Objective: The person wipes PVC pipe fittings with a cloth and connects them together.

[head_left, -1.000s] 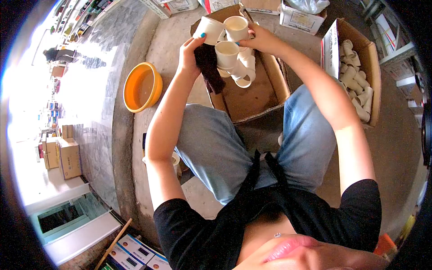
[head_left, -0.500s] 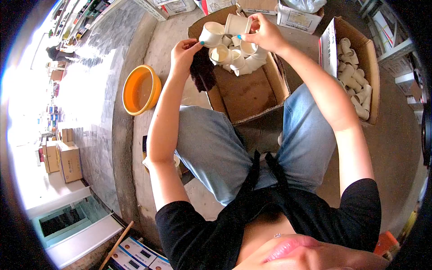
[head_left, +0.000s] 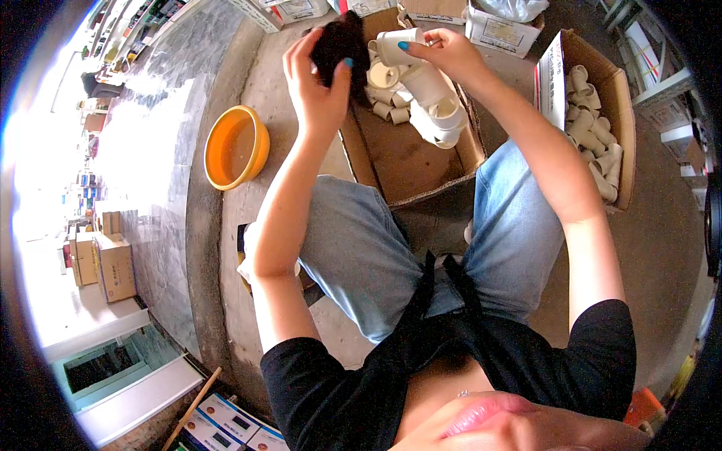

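The left arm (head_left: 282,218) is reached forward, its elbow (head_left: 272,263) bowed slightly outward. The left hand (head_left: 317,86) is curled in a grip, the fingers bent and the thumb (head_left: 342,83) held apart on the inner side. The right arm (head_left: 538,150) is extended forward and angled inward from a bent elbow. The right hand (head_left: 451,54) is closed in a pinch, its thumb pointed leftward. Blue polish is worn on the 2 thumbnails.

Dark cloth (head_left: 340,49) hides part of the middle box (head_left: 410,165) — print on white carton (head_left: 501,35) too small.
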